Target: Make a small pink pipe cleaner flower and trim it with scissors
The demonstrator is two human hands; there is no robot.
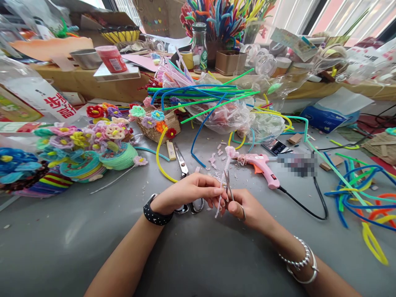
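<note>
My left hand [188,193] pinches a pale pink pipe cleaner stem [223,181] that stands tilted, with a small fuzzy bud at its top. Close to its right, my right hand [249,208] grips small scissors [228,185], blades pointing up against the stem. Another pair of scissors [183,167] lies on the grey table [77,239] just behind my left hand. A black watch sits on my left wrist, silver bangles on my right.
A pink glue gun [261,165] with a black cord lies behind my hands. Pipe-cleaner flowers and coiled baskets [93,144] fill the left. Loose coloured pipe cleaners [355,194] sprawl right, and bagged ones [216,103] lie at centre back. Pink trimmings litter the table.
</note>
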